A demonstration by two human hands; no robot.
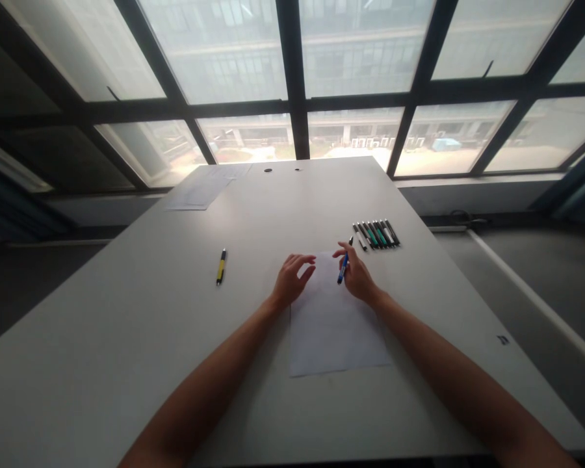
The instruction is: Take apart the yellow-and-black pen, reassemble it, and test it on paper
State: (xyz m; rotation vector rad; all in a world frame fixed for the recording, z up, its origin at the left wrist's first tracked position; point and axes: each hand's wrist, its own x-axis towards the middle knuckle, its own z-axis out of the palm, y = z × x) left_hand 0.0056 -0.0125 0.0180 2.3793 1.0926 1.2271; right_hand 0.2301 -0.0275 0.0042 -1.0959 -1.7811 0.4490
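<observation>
Blue pen (342, 268), markings unreadable

Grey table (127, 338) under a wall of windows (292, 84)

A yellow-and-black pen (221, 266) lies alone left of the table's middle; a row of pens (376, 234) sits side by side toward the right edge — loose papers (205, 188) rest at the far left corner, two small dark holes (268, 170) beside them.

Matt white paper sheet (334, 325) on smooth, matt grey table (127, 325); glossy plastic blue pen (342, 268)
</observation>
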